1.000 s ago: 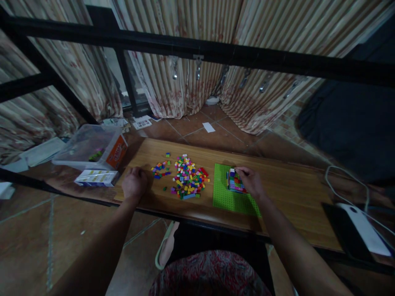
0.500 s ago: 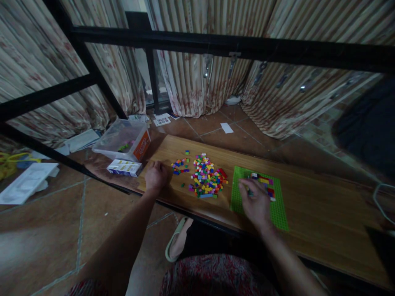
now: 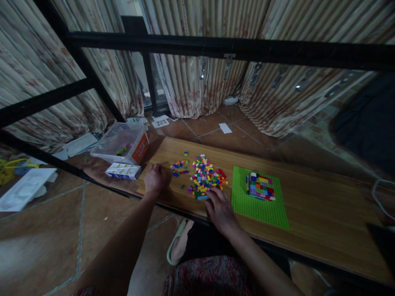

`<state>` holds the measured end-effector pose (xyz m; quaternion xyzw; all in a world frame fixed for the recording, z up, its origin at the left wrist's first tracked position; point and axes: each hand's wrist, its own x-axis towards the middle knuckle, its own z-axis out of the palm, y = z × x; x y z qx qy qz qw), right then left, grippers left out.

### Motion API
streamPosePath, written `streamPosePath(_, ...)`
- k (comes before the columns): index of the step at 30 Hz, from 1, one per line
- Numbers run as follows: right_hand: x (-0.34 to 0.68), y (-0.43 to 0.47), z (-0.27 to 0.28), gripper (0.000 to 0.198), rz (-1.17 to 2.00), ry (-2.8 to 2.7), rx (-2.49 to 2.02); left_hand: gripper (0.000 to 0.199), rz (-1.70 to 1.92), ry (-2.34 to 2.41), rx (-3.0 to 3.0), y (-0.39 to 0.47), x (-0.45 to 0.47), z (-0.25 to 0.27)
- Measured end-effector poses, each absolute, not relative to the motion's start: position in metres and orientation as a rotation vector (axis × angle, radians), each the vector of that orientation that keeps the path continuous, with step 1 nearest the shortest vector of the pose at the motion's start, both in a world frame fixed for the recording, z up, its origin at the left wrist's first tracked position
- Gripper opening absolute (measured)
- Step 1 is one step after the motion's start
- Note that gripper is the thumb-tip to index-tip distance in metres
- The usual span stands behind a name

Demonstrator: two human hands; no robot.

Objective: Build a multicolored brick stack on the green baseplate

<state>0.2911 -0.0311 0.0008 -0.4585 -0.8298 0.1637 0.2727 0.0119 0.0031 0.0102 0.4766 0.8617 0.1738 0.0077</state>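
My right hand (image 3: 221, 209) reaches to the front edge of a heap of small coloured building bricks (image 3: 205, 174), its fingers a little apart over the nearest bricks. Nothing shows in its grasp. My left hand (image 3: 155, 177) rests on the left end of the wooden board (image 3: 321, 205), fingers curled in; whatever they may hold is hidden. Beside it lies a smaller loose group of bricks (image 3: 178, 167). To the right sits a green baseplate (image 3: 257, 213) bearing a low multicoloured brick build (image 3: 261, 187), now in full view.
Beyond the board's left end stand a clear plastic tub (image 3: 115, 142) with a few bricks inside and a small white and blue box (image 3: 123, 170). A black metal frame (image 3: 197, 43) crosses behind, with patterned curtains (image 3: 185, 86) past it. A white card (image 3: 225, 128) lies on the tiled floor.
My right hand has moved left from over the build on the baseplate to the front of the brick heap, uncovering the build. My left hand stays where it was.
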Motion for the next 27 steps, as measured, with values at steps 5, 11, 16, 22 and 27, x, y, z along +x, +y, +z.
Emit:
streamPosePath(5,0.271,-0.022,0.001,0.037,0.411,-2.307,-1.203,0.026,0.537,2.706,1.505,0.003,0.011,0.011)
streamPosePath(11,0.27,-0.014,0.003,0.038,0.381,-2.342,-1.207,0.025,0.513,2.704,1.5,0.003,0.01,0.012)
streamPosePath(16,0.265,0.004,0.018,0.039,0.325,-2.301,-1.258,0.026,0.517,2.709,1.502,0.003,0.01,0.012)
streamPosePath(22,0.236,0.029,0.024,0.047,0.315,-2.313,-1.331,0.025,0.542,2.685,1.53,0.002,0.01,0.011)
streamPosePath(27,0.229,0.019,0.022,0.046,0.392,-2.464,-1.193,0.023,0.541,2.689,1.505,0.003,0.01,0.011)
